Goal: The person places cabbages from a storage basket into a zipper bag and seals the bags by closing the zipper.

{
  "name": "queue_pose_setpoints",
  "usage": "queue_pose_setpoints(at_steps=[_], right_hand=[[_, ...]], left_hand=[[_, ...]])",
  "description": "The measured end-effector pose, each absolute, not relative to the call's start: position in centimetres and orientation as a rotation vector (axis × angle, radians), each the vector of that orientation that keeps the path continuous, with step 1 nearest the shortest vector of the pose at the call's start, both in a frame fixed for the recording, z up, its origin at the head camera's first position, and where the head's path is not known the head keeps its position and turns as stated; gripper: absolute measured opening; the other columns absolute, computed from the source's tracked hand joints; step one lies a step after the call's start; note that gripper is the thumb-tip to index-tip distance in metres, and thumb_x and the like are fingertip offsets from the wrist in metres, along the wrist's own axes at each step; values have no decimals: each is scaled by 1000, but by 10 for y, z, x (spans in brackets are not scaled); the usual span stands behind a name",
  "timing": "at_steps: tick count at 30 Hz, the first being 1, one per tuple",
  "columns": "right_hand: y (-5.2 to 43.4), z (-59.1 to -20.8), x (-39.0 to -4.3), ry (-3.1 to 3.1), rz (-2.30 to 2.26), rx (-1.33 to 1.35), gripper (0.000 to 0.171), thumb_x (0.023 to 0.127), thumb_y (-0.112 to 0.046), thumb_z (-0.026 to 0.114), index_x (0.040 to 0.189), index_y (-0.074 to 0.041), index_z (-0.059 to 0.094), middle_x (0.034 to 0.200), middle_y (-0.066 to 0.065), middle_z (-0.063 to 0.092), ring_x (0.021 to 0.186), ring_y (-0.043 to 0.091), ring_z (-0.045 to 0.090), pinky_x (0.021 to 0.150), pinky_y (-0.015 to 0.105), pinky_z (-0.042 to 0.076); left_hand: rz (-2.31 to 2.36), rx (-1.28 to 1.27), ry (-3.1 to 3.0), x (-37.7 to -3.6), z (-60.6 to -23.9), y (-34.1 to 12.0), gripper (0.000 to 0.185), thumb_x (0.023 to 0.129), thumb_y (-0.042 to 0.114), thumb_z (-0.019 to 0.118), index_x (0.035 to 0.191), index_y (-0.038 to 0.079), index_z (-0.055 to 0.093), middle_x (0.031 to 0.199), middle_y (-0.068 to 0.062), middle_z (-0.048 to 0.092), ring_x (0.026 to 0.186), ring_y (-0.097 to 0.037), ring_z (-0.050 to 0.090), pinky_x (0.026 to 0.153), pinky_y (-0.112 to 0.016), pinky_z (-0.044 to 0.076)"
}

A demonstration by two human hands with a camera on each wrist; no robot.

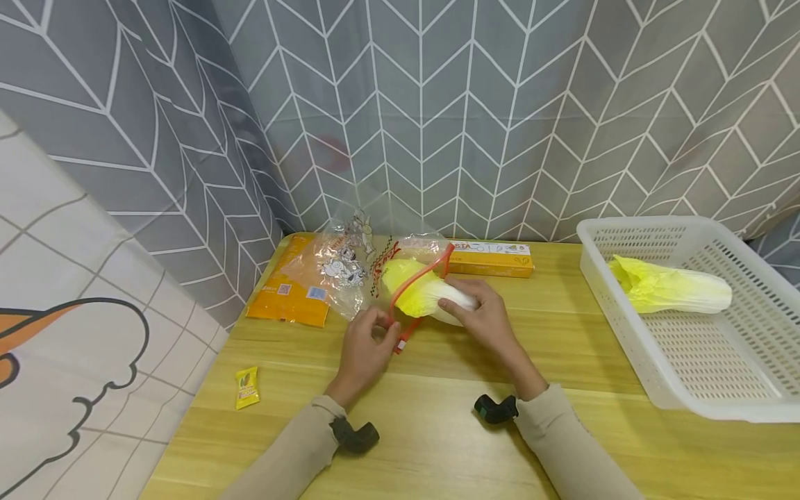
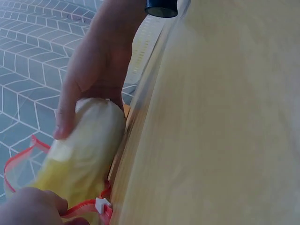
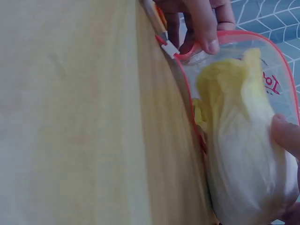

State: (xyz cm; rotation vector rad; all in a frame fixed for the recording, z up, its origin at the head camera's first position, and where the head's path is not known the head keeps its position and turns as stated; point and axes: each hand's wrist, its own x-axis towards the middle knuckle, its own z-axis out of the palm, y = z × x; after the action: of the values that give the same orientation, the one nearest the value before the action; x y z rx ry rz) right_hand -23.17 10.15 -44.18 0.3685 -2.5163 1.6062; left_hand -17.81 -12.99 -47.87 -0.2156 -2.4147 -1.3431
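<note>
A clear zip bag (image 1: 350, 267) with a red zip edge and printed cartoon figures lies on the table, its mouth spread apart. My left hand (image 1: 369, 347) pinches the red edge near the white slider (image 3: 169, 48). A napa cabbage (image 1: 431, 295), yellow leaves leading, lies partly inside the bag mouth. Around its white base curls my right hand (image 1: 484, 316), thumb on top. In the right wrist view the leafy end sits within the red rim, while the thick white end (image 3: 248, 183) is outside it.
At right stands a white perforated basket (image 1: 665, 371) with another napa cabbage (image 1: 678, 286) inside. An orange packet (image 1: 287, 298) lies at the left, partly under the bag. Behind is a long orange and white box (image 1: 494, 260). A small yellow sachet (image 1: 247, 387) lies near the left edge.
</note>
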Motion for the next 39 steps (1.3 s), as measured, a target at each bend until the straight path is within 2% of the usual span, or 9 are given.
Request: queue_pose_setpoints(at_steps=[4,9,12,15,19,23,30,36,39], right_hand=[[106,-443,-233,-2582,1538,446,53,88,-20,81,138,-12,64,134,18,64,120,33,60,97,44,48],[120,-441,-237,-2674,1429,630,60,88,-16,79,144,-11,57,138,19,61,115,32,58,90,39,48],[130,-440,-240,-2702,1436,685,58,89,-14,77,144,-12,58,137,18,61,112,30,58,87,35,52],[137,-440,-243,-2729,1489,655,53,93,-17,75,143,-12,59,138,18,62,112,31,61,88,38,56],[139,-440,-244,-2755,1545,578,46,99,-25,68,141,-11,60,136,18,65,109,33,67,89,38,55],[138,-441,-245,-2764,1556,540,45,101,-28,64,141,-8,60,133,19,67,107,32,67,86,33,53],[137,-441,-245,-2758,1647,547,48,96,-25,71,140,-9,61,130,18,68,100,26,66,84,28,54],[131,-441,-242,-2606,1647,595,44,90,-19,79,132,-11,69,128,13,71,103,18,63,81,25,56],[126,-440,-242,-2492,1554,642,44,86,-16,82,128,-12,71,126,12,71,104,18,60,79,25,53]], left_hand=[[-1344,-218,-2412,-179,-479,-129,11,92,14,73,90,14,62,92,0,66,89,-19,66,85,-38,49],[-1373,-206,-2401,-177,-478,-127,11,93,14,73,92,13,62,93,-2,65,90,-20,67,82,-36,54],[-1391,-185,-2393,-176,-478,-127,11,93,14,73,93,12,62,93,-3,64,90,-20,67,82,-37,57],[-1409,-156,-2393,-176,-478,-128,11,93,15,73,93,12,63,93,-3,64,91,-21,68,83,-38,58],[-1433,-137,-2399,-176,-479,-129,11,93,15,73,93,12,63,94,-4,65,89,-20,69,82,-35,59],[-1443,-135,-2388,-176,-478,-130,11,92,14,74,92,12,62,94,-4,65,88,-20,68,80,-34,60],[-1438,-117,-2384,-177,-478,-131,13,92,15,75,91,12,62,93,-5,64,89,-20,68,80,-34,58],[-1415,-191,-2296,-180,-479,-130,13,91,11,75,89,10,62,88,-5,65,84,-17,65,75,-29,56],[-1367,-235,-2262,-180,-478,-131,13,91,11,76,87,10,63,85,-4,65,82,-15,62,74,-29,53]])
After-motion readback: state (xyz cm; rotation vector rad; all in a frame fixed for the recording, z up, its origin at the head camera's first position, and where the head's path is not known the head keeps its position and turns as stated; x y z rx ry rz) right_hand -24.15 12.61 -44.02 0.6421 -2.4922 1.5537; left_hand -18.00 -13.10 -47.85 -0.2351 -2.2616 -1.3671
